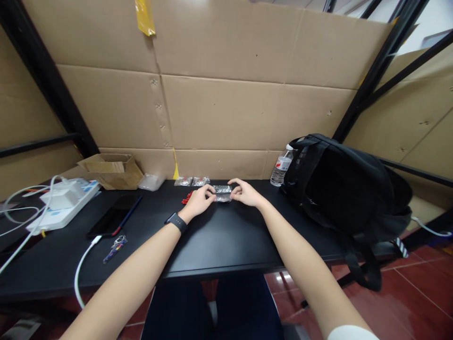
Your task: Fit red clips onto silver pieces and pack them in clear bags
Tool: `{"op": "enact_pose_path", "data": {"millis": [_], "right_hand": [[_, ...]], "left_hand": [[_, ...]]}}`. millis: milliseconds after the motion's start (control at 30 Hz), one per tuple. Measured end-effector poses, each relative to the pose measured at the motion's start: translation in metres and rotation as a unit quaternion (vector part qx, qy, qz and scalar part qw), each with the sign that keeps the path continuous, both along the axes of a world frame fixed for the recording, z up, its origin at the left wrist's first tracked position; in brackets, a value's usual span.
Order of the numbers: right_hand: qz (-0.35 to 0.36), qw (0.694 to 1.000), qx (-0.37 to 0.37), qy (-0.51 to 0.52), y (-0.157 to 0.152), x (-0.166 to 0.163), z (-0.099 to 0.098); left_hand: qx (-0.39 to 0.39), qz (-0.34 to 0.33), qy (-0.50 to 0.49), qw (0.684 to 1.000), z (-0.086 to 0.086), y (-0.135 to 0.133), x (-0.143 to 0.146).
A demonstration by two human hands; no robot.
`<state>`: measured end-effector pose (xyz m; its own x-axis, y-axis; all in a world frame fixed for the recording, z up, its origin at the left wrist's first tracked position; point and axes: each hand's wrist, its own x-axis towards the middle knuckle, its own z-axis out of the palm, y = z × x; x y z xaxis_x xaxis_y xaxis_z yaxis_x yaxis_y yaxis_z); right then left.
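Observation:
Both my hands reach to the far middle of the black table [219, 241]. My left hand [200, 200], with a black watch on its wrist, and my right hand [244, 192] each pinch one end of a small clear plastic bag [222, 193] with dark contents, held just above the tabletop. Small red pieces [186, 198] lie beside my left hand. Two more small clear bags [193, 181] lie a little farther back against the cardboard wall.
A black backpack [347, 189] fills the table's right side, a water bottle [281, 169] beside it. At left are a white power strip [62, 208] with cables, a dark phone [113, 215], keys [115, 248], a white cable [83, 264] and an open cardboard box [111, 170].

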<state>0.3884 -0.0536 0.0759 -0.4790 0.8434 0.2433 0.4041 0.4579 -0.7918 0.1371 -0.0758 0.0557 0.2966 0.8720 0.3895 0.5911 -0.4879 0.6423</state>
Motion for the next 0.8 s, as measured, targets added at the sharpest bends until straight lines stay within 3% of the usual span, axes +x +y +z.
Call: {"op": "enact_pose_path", "data": {"millis": [133, 467, 800], "right_hand": [[-0.014, 0.999, 0.012, -0.029, -0.003, -0.005, -0.002], [-0.006, 0.958, 0.167, -0.233, -0.004, -0.008, -0.002], [0.007, 0.943, 0.165, -0.288, -0.008, -0.014, -0.007]], "left_hand": [[-0.008, 0.028, 0.019, 0.999, 0.0, -0.002, 0.002], [0.064, 0.036, 0.21, 0.975, 0.002, -0.012, 0.008], [0.066, 0.015, 0.24, 0.968, -0.002, -0.012, 0.005]]}}
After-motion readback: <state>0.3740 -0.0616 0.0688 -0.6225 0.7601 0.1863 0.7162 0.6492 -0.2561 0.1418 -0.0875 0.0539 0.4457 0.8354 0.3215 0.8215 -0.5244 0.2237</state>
